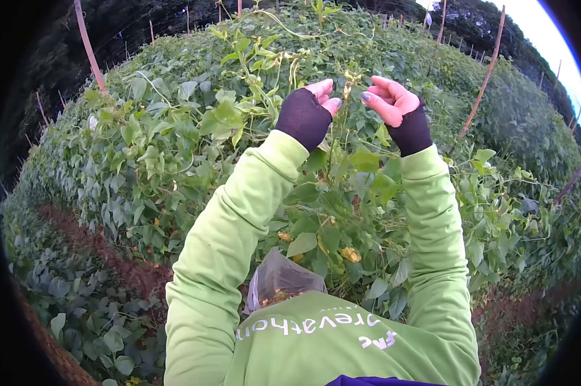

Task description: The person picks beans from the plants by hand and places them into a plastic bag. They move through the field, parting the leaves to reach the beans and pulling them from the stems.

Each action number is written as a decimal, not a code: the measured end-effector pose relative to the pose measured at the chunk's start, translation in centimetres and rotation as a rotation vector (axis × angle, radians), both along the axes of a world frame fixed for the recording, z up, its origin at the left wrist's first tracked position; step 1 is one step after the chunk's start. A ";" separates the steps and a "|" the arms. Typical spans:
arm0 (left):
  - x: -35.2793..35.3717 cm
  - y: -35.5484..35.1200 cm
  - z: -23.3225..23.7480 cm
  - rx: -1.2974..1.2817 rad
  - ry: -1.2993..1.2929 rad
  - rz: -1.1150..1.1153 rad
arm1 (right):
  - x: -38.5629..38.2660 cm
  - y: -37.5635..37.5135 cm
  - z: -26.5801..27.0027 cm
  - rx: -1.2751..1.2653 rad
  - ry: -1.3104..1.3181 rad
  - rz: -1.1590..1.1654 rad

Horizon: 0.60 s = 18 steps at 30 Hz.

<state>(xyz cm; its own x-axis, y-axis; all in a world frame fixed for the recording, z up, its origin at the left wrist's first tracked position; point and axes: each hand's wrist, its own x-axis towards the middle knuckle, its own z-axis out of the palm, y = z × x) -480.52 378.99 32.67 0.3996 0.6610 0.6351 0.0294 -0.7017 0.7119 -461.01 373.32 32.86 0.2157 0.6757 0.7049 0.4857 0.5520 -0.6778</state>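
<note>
Both arms, in light green sleeves, reach up to the leafy vines. My left hand [310,110], in a dark fingerless glove, is raised beside the stems with thumb and fingertips slightly apart and nothing visible between them. Facing it from the right, my right hand [396,110] wears the same kind of glove; its thumb and fingers are apart and look bare of any object. Between the two hands hangs a small pale yellow flower cluster [348,87] on a thin stem. Whether a fingertip touches it is not clear.
A translucent bag [281,283] with small brownish pieces inside hangs at my chest. Stakes such as a leaning pole [487,77] at right and another pole [90,48] at left rise from the vines. Reddish soil [104,251] shows at lower left.
</note>
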 end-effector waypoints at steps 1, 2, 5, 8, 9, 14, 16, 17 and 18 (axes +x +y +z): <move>1.1 0.3 0.2 -0.026 -0.020 0.042 | -0.2 0.5 0.1 -0.062 0.042 0.030; 1.5 0.7 0.1 -0.022 -0.017 0.047 | -0.5 0.2 0.1 -0.128 0.116 0.057; 2.1 1.4 0.1 -0.283 -0.238 -0.227 | -0.8 0.2 -0.6 -0.161 0.182 0.114; 1.8 0.9 -0.7 -0.208 -0.262 -0.132 | -2.1 -0.9 -1.5 -0.100 0.171 0.136; 1.6 0.8 -0.9 -0.214 -0.258 -0.128 | -2.3 -1.1 -1.8 -0.075 0.135 0.134; 1.1 0.8 -2.0 -0.015 -0.257 -0.126 | -2.5 -1.0 -3.0 0.017 0.079 0.167; 0.7 0.9 -2.2 0.061 -0.271 -0.137 | -2.4 -1.4 -3.0 0.047 -0.105 0.104; 0.2 0.7 -2.3 0.227 -0.191 -0.076 | -2.6 -1.7 -3.1 0.045 -0.107 0.105; -0.2 0.3 -2.5 0.391 -0.109 -0.012 | -2.8 -2.2 -3.3 0.009 -0.138 0.107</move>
<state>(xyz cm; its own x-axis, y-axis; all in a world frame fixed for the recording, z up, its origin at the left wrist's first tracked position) -480.76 379.33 30.15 0.3226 0.3572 0.8766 -0.0411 -0.9199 0.3900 -463.82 371.13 29.59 0.0437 0.6831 0.7290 0.5116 0.6114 -0.6037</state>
